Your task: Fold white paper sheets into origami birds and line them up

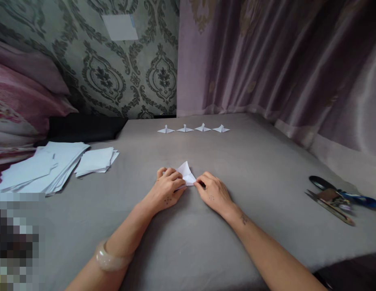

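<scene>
A partly folded sheet of white paper (187,174) lies on the grey-covered table between my hands, with one pointed flap standing up. My left hand (169,186) presses on its left side, fingers curled over the paper and hiding that part. At the right corner, my right hand (212,189) pinches the paper's edge between thumb and forefinger. Farther back, several small folded paper cranes (184,128) stand in a row with their wings spread.
On the left lie a pile of large white sheets (54,165) and a stack of smaller square papers (95,161). Scissors (330,207) and a blue-handled tool (359,199) rest at the right. Black cloth (85,127) and a purple curtain (230,60) border the grey table cover (267,161).
</scene>
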The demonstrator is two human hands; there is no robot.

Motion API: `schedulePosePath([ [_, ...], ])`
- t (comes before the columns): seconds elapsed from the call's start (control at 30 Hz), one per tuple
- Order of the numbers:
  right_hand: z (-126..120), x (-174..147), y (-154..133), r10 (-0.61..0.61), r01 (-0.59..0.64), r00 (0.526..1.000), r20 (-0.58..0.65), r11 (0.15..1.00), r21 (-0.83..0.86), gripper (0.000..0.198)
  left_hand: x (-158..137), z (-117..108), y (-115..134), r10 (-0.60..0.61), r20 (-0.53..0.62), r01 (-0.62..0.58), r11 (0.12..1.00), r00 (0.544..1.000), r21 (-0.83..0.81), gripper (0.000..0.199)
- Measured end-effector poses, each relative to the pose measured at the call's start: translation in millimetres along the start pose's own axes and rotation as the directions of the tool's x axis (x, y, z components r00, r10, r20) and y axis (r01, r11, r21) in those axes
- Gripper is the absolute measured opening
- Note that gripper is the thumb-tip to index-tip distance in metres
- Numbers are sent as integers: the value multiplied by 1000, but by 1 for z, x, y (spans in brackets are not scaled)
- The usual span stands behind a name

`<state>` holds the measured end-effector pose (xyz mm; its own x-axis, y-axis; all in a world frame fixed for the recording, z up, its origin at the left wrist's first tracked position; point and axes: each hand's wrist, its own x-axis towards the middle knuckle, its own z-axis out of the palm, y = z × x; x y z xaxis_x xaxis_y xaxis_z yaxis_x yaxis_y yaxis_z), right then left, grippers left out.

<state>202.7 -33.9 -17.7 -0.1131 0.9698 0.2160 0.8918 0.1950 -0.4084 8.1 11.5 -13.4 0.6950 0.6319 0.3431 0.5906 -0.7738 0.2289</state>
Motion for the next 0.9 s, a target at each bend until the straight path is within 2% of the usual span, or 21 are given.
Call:
schedulePosePath([
  [0.17, 1, 0, -1, -30, 30, 1000, -2, 999, 39, 9, -1, -6, -7, -2, 27, 4, 998, 1000, -56, 12],
  [0.33, 0, -3, -3, -179, 179, 983, 38, 984, 19, 23, -5, -12, -19, 53, 65, -50, 998, 996, -46, 21],
  [0.4, 0, -4, -3, -212, 213, 976, 50, 977, -13, 27, -7, -13, -23, 77, 78, -74, 997, 994, -37, 26],
  [0.47, -2, -6, -4, -234, 236, 970, 64, 971, -29, 28, -8, -13, -24, 75, 81, -72, 997, 994, -37, 23],
  [0.57, -4, -7, -5, -245, 249, 966, 79, 968, -39, 29, -7, -14, -23, 31, 58, -28, 998, 998, -50, 12],
  [0.73, -6, -8, -6, -247, 252, 965, 88, 966, -53, 29, -2, -9, -15, -64, 19, 65, 996, 998, -59, 30],
  [0.9, -7, -8, -8, -253, 259, 963, 98, 964, -59, 29, 3, 0, -6, -166, 10, 166, 985, 986, -49, 29],
])
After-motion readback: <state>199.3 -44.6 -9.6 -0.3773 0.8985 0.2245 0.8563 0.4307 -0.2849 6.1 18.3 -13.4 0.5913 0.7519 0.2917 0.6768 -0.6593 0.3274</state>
